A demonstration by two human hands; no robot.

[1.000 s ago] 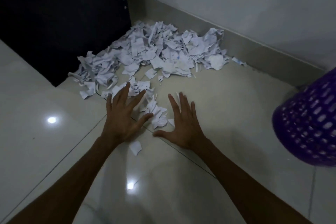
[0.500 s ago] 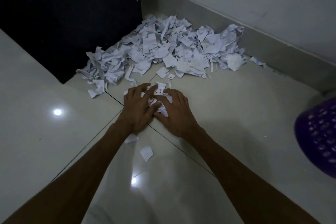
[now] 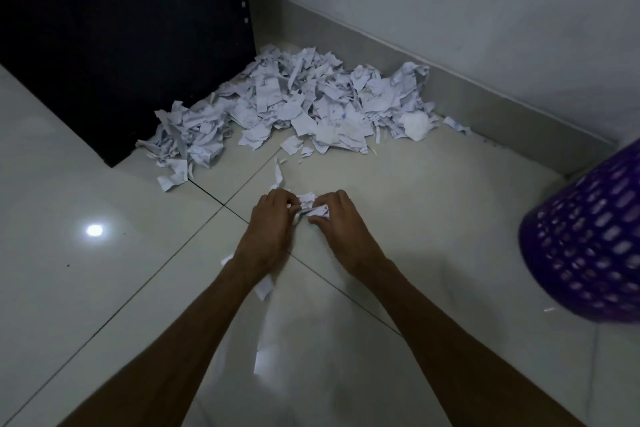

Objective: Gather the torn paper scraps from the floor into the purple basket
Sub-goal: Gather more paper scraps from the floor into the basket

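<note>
Head view: left hand (image 3: 268, 218) and right hand (image 3: 334, 218) pinch a small wad (image 3: 311, 206) of scraps between curled fingers, low over the floor (image 3: 433, 204). Next, carry it right to the basket (image 3: 588, 239) (main pile (image 3: 298, 107) waits far).

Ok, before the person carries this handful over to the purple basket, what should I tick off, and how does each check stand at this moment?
1. Small bunch of white torn paper scraps gripped by both hands: ok, left hand and right hand curl round it.
2. Purple perforated plastic basket within view: ok, at the right edge beside the right arm.
3. Basket opening free to receive: cannot tell, the rim is out of frame.
4. Path to the basket: ok, bare glossy tile floor lies between.
5. Strays left behind: not ok, loose white scrap lies by the left wrist.
6. Big heap of torn white paper in the corner: not ok, not yet gathered.
</note>
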